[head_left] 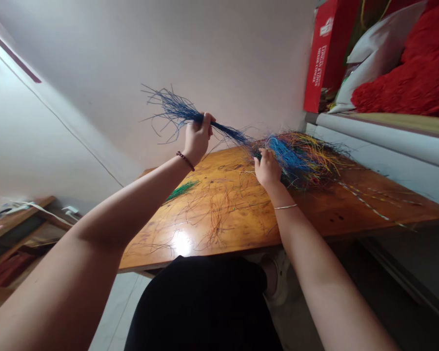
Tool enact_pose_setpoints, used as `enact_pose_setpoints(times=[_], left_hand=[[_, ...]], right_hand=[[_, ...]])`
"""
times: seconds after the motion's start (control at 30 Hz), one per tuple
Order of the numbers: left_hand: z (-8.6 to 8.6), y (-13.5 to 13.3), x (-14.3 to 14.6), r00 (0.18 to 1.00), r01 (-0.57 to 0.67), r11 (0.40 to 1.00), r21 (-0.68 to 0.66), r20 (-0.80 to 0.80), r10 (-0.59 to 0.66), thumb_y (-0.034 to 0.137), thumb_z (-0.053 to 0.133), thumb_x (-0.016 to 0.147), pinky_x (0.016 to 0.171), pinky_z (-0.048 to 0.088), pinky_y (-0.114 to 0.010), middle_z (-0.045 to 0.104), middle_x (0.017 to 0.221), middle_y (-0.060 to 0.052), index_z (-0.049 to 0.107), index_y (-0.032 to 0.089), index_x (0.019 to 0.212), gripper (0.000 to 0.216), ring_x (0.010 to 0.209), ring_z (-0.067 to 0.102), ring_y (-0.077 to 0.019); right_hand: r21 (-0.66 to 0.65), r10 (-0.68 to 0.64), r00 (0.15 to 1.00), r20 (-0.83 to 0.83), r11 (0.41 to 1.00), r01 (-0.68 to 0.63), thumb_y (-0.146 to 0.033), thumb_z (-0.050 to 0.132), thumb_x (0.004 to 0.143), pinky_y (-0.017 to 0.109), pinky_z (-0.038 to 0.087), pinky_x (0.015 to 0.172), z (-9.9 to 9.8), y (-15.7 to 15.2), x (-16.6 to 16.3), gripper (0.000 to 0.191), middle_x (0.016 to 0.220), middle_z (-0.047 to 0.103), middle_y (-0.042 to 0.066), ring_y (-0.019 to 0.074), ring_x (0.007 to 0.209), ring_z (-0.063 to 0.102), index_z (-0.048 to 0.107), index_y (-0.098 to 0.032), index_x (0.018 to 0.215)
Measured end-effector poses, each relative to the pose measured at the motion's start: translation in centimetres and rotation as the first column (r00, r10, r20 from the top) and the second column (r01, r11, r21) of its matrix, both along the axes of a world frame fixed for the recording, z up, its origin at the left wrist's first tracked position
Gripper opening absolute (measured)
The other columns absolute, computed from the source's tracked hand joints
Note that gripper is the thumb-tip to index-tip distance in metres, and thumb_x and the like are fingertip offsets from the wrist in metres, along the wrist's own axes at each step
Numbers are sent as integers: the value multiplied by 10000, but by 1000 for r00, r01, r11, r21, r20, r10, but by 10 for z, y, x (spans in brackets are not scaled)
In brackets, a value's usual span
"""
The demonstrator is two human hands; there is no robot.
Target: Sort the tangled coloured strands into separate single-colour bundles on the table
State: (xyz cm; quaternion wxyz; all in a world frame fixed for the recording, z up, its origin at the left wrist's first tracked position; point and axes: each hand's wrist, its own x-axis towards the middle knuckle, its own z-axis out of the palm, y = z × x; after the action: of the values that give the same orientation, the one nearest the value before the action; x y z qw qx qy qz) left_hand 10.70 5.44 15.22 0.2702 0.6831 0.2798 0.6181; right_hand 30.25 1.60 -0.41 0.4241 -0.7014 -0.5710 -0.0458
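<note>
My left hand (198,136) is raised above the wooden table (241,214) and closed around a bundle of dark blue wires (175,111) whose loose ends fan out to the left. My right hand (266,168) rests at the near edge of a tangled heap of blue, yellow and red wires (303,156) on the table's far right part, its fingers curled into the strands. What those fingers pinch is hidden. The blue bundle runs from my left hand down into the heap.
A small bunch of green wires (181,190) and loose orange strands (217,217) lie on the table. A red box (320,53) and a red fluffy cloth (417,68) sit on a ledge at the right. Wooden shelves (18,229) stand at the left.
</note>
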Motion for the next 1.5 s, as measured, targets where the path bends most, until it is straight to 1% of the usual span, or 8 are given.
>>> enact_pose_setpoints(times=[0.2,0.37,0.7,0.93,1.1,1.3,1.4,1.5], left_hand=[[8,-9,-16,999,-17,1000,1,43,17,344,642,965,451,283,-216,422,527,30,629,198,723,283,459,392,-86],[9,-13,-23,997,-22,1000,-15,68,23,350,638,971,437,279,-213,447,531,24,628,198,731,285,456,378,-86],[16,-23,-39,992,-43,999,-26,119,46,385,656,957,395,260,-212,423,518,27,608,208,718,301,451,370,-91],[19,-28,-55,989,-66,998,-1,130,65,368,641,969,407,257,-214,418,517,31,622,195,729,297,450,368,-84],[18,-27,-66,978,-89,996,-17,190,90,361,656,962,400,247,-212,415,521,32,615,199,709,303,437,351,-80],[0,-26,-74,962,-104,991,-81,243,121,410,656,957,379,226,-196,416,520,39,611,200,723,318,426,341,-74],[-18,-28,-79,942,-108,985,-135,302,145,426,632,967,378,233,-197,418,533,40,600,196,723,337,414,351,-69],[-43,-33,-87,914,-75,986,-152,384,129,457,630,962,385,236,-194,409,554,43,604,204,759,326,426,362,-72]], right_hand=[[-20,1,1000,14,1000,-1,-309,384,1038,350,481,860,-5,6,5,391,1298,619,156,259,1073,622,600,-172,1333],[-41,17,1000,6,999,-17,-294,265,1065,342,467,863,-6,8,8,451,1225,669,119,244,1058,637,674,-195,1226],[-53,7,996,-88,999,-12,-261,285,1041,326,468,838,-3,8,8,443,1198,710,95,236,1052,662,689,-208,1214],[-41,-5,985,-175,999,-2,-331,249,1050,314,465,827,-3,9,7,501,1114,739,99,232,1018,672,712,-209,1200],[-22,0,980,-198,1000,-4,-340,246,1055,310,456,818,-4,9,8,502,1078,748,86,228,1024,676,713,-201,1178],[-14,12,992,-129,1000,-13,-328,243,1051,301,448,812,-4,6,7,500,1115,738,102,228,1022,670,704,-186,1180],[5,7,997,-78,1000,-6,-311,247,1046,298,446,809,0,3,3,484,1123,732,110,230,1008,666,697,-182,1172],[102,3,1000,-8,995,-2,-311,266,1046,304,445,852,8,-7,-6,451,1158,718,111,234,1049,651,682,-181,1164]])
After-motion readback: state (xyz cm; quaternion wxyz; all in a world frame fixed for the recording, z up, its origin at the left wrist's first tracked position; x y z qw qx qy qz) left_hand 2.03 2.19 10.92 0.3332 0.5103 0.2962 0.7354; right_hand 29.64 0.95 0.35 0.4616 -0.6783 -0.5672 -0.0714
